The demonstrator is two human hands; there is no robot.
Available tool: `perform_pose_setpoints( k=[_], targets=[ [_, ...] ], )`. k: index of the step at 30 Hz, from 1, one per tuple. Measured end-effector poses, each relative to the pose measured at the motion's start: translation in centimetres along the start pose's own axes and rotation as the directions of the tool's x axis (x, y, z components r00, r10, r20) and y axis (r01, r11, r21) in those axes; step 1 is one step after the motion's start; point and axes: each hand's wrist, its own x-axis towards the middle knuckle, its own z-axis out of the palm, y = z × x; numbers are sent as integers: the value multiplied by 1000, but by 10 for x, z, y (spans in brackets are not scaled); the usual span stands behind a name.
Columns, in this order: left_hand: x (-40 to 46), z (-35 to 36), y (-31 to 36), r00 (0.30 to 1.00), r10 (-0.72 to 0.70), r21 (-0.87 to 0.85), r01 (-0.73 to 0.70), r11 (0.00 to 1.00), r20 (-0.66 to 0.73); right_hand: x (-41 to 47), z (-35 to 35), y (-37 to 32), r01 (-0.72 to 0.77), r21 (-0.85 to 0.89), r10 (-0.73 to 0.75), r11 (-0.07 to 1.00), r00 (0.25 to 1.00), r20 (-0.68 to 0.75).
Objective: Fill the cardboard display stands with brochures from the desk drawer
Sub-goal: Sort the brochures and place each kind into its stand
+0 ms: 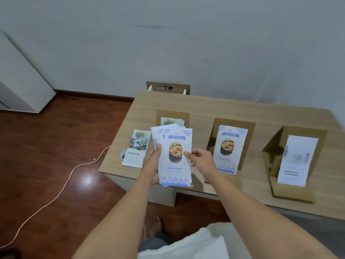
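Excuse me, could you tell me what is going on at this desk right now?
A person is sorting brochures into three cardboard stands on the desk. The left hand grips a fanned stack of brochures, while the right hand touches the top one's edge. The left stand, middle stand and right stand each hold brochures already. One tree brochure lies flat on the desk.

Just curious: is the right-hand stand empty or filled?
Filled, at least partly: a white brochure stands upright in the right stand.

three cardboard stands [232,128], two hands [152,165], one desk [205,107]
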Motion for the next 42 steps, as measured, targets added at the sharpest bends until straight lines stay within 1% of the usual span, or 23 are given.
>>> perform_pose_setpoints(
  k=[4, 7, 12, 19, 23, 26, 30, 33, 36, 40, 42],
  targets=[
    [8, -32, 18, 1000, 17, 43, -16, 999, -21, 6, 30, -7, -2, 19, 2, 1000, 999, 43],
    [22, -56, 35, 1000, 9, 84, -7, 996, -21, 15, 57, -12, -7, 8, 6, 1000, 999, 47],
    [45, -87, 63, 1000, -8, 142, 8, 990, -3, 30, 100, -22, -22, -34, 23, 999, 999, 30],
    [78, -125, 93, 999, -42, 167, 38, 985, 22, 60, 158, -22, -64, -63, 62, 996, 997, -36],
    [97, -152, 110, 999, -39, 163, 41, 986, -14, 82, 186, -20, -82, -115, 73, 990, 994, -81],
    [108, -174, 123, 996, 4, 167, 10, 986, -84, 94, 200, -24, -88, -140, 72, 986, 991, -117],
    [123, -205, 142, 987, 72, 250, -34, 968, -143, 111, 212, -32, -68, -153, 44, 986, 987, -158],
    [127, -224, 152, 980, 104, 289, -50, 956, -173, 125, 217, -39, -87, -193, 50, 977, 980, -191],
    [127, -233, 159, 970, 115, 268, -54, 962, -215, 138, 219, -42, -118, -228, 63, 967, 970, -234],
    [131, -242, 166, 966, 90, 264, -24, 964, -241, 147, 225, -36, -175, -287, 108, 942, 966, -234],
    [133, -246, 167, 969, 71, 265, -6, 964, -238, 150, 229, -29, -202, -289, 136, 936, 963, -234]
  ],
)
